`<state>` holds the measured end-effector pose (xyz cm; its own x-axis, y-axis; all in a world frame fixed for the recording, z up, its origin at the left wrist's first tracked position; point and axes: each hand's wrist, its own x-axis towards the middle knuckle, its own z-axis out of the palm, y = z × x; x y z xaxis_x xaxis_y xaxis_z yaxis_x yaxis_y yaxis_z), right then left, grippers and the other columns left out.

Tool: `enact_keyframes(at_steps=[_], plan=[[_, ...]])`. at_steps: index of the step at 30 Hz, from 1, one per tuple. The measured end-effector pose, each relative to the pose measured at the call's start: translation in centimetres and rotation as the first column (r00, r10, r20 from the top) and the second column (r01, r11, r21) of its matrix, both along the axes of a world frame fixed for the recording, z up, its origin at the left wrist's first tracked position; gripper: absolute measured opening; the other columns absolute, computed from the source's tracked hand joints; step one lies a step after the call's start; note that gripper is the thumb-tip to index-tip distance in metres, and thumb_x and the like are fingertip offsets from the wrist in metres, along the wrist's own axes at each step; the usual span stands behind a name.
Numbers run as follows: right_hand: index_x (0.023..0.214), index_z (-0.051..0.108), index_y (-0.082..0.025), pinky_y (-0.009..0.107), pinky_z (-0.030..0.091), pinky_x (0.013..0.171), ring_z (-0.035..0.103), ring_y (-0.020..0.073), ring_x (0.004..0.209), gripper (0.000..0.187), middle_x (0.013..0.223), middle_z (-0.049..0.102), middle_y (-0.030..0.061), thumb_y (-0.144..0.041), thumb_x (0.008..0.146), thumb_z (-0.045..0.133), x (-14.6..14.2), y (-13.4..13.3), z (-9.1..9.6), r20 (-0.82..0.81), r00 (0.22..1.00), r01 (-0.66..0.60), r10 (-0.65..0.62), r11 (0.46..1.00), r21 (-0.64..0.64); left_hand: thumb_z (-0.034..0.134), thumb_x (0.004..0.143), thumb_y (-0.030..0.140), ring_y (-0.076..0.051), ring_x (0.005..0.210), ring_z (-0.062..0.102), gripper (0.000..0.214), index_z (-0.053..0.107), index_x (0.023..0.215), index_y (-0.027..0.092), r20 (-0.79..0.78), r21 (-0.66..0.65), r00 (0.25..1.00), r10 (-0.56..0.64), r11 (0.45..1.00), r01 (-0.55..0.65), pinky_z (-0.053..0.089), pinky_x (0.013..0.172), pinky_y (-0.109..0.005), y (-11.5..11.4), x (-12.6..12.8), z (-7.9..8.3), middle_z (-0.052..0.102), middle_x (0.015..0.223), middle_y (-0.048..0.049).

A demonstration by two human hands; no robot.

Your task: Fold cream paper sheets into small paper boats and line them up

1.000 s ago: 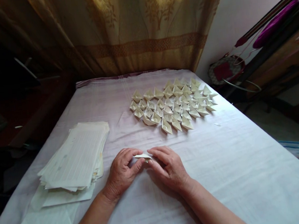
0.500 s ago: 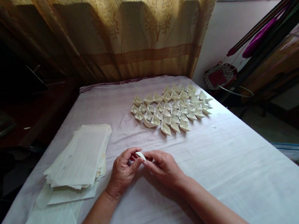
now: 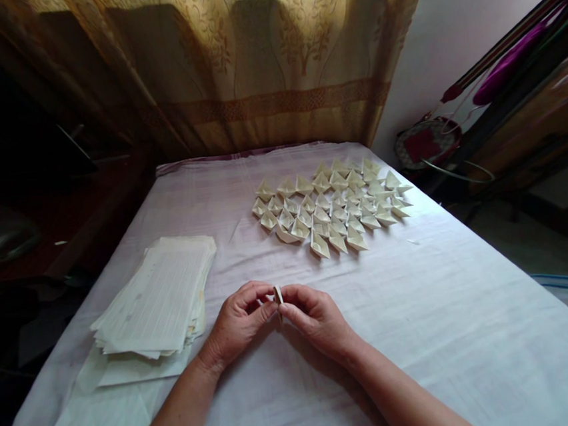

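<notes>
A small folded piece of paper stands edge-on between my two hands, pinched from both sides. My left hand grips its left side with thumb and fingers. On the other side, my right hand holds it with the thumb in front and the fingers curled behind. Most of the paper is hidden by the fingers. Beyond the hands, several folded paper boats sit close together in rows. To the left lies a thick stack of printed sheets.
A pale sheet covers the table. Larger blank paper lies under the stack at the front left. A patterned curtain hangs behind the far edge. A bag stands beyond the right edge, and a paper scrap lies near the boats.
The folded paper has turned from a slant to nearly upright and edge-on, still between both hands. The whole view has shifted slightly; boats and stack keep their places.
</notes>
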<state>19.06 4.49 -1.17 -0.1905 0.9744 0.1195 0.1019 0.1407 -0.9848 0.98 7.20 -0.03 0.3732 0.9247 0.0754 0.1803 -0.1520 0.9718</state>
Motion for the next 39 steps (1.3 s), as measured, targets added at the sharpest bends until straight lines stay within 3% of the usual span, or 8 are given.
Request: enact_keyframes(at_steps=[25, 39], plan=[[0.101, 0.07, -0.023, 0.025, 0.053, 0.076, 0.069, 0.0161, 0.083, 0.019, 0.093, 0.076, 0.0012, -0.024, 0.086, 0.059, -0.26, -0.36, -0.4, 0.15, 0.984, 0.073, -0.095, 0.987, 0.144, 0.072, 0.078, 0.055, -0.018, 0.08, 0.063, 0.042, 0.073, 0.091, 0.016, 0.018, -0.099, 1.0, 0.008, 0.995, -0.006, 0.054, 0.074, -0.029, 0.04, -0.01, -0.02, 0.067, 0.087, -0.0057], [0.1, 0.069, -0.023, 0.026, 0.052, 0.077, 0.069, 0.0166, 0.085, 0.018, 0.094, 0.075, 0.0019, -0.025, 0.086, 0.058, -0.25, -0.5, -0.37, 0.157, 0.982, 0.083, -0.106, 0.985, 0.149, 0.074, 0.076, 0.056, -0.016, 0.074, 0.06, 0.043, 0.072, 0.09, 0.016, 0.071, -0.133, 0.997, 0.015, 0.991, -0.006, 0.051, 0.07, -0.028, -0.02, 0.09, -0.05, 0.065, 0.085, -0.0048]])
